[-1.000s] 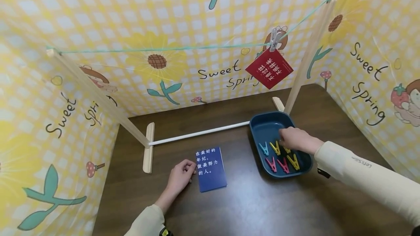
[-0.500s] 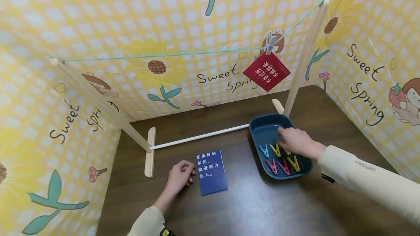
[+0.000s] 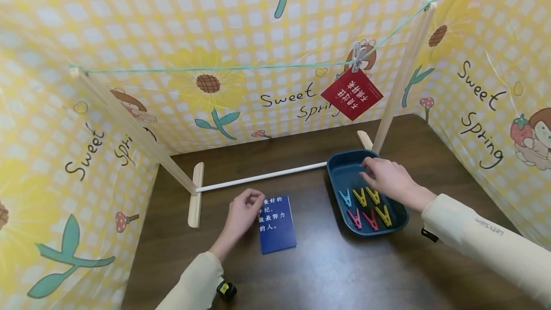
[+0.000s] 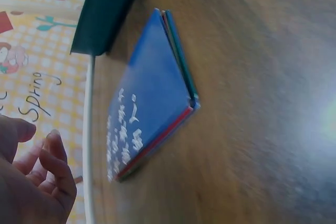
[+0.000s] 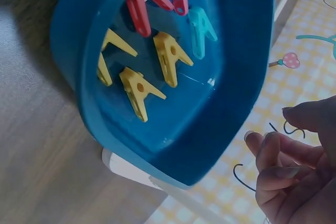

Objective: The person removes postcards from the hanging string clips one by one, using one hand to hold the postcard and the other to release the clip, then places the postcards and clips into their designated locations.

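A stack of cards (image 3: 279, 236), dark blue on top with white characters, lies on the table. My left hand (image 3: 243, 210) is at its upper left corner, overlapping it in the head view; in the left wrist view thumb and fingers stand apart, holding nothing. Red and green layers show along the stack's edge. My right hand (image 3: 391, 181) hovers over the dark blue tray (image 3: 349, 164), thumb and fingers parted with nothing between them. Inside the tray lie several clothespins: yellow clothespins (image 5: 171, 59), pink clothespins (image 3: 355, 218) and one light blue clothespin (image 3: 345, 198).
Behind the stack stands a wooden frame with a left post (image 3: 133, 130), a right post (image 3: 404, 75) and a white bar (image 3: 262, 176) low between them. From its green string (image 3: 206, 68), a grey clothespin (image 3: 357, 56) holds a red card (image 3: 352, 94). Patterned cloth surrounds the table.
My left hand has moved forward and right, over the stack's corner. My right hand has drawn up slightly and its fingers have spread, uncovering more of a yellow clothespin.
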A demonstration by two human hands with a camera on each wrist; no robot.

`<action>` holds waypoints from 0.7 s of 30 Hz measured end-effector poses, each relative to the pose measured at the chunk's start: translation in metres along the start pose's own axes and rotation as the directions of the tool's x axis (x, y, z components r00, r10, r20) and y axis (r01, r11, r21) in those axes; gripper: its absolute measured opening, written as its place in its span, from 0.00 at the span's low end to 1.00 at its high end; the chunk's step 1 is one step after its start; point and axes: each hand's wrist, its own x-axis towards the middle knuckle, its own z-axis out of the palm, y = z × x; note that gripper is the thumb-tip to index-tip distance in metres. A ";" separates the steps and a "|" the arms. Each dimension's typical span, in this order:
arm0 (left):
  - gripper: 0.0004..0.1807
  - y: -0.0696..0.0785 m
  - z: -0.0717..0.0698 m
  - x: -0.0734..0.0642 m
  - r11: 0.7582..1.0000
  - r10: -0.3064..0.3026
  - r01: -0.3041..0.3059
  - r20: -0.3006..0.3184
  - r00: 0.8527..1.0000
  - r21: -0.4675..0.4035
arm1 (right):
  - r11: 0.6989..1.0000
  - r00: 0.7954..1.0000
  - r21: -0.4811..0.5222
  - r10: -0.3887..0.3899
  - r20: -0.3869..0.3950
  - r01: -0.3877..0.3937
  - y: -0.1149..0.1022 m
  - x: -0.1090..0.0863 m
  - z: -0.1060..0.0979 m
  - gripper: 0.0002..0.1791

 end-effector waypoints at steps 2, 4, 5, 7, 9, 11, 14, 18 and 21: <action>0.07 0.006 0.001 0.003 1.000 0.029 -0.029 -0.002 1.000 -0.006 | 1.000 1.000 0.002 0.004 -0.011 -0.004 -0.002 0.000 -0.004 0.13; 0.07 0.011 0.003 0.006 0.998 0.057 -0.057 -0.005 0.998 -0.016 | 1.000 1.000 0.004 0.007 -0.021 -0.007 -0.003 0.000 -0.008 0.13; 0.07 0.013 0.004 0.007 0.997 0.068 -0.069 -0.008 0.998 -0.022 | 1.000 1.000 0.004 0.007 -0.028 -0.007 -0.004 0.000 -0.010 0.13; 0.07 0.019 0.005 0.010 0.995 0.090 -0.091 -0.013 0.996 -0.032 | 1.000 0.999 0.003 0.005 -0.039 -0.005 -0.006 -0.001 -0.013 0.13; 0.07 0.025 0.007 0.013 0.993 0.109 -0.110 -0.019 0.994 -0.036 | 1.000 0.999 0.002 -0.006 -0.049 0.006 -0.007 -0.001 -0.016 0.13; 0.08 0.033 0.009 0.016 0.991 0.130 -0.131 -0.016 0.991 -0.038 | 1.000 0.998 -0.011 -0.018 -0.056 0.017 -0.009 -0.001 -0.019 0.13; 0.08 0.044 0.012 0.021 0.986 0.163 -0.164 -0.009 0.987 -0.033 | 0.999 0.997 -0.025 -0.036 -0.067 0.035 -0.012 0.000 -0.023 0.14; 0.09 0.059 0.014 0.027 0.978 0.203 -0.203 -0.013 0.979 -0.047 | 0.997 0.993 -0.046 -0.062 -0.096 0.058 -0.018 0.002 -0.031 0.14; 0.09 0.068 0.016 0.031 0.968 0.236 -0.238 -0.029 0.971 -0.077 | 0.994 0.988 -0.065 -0.094 -0.125 0.087 -0.023 0.005 -0.039 0.14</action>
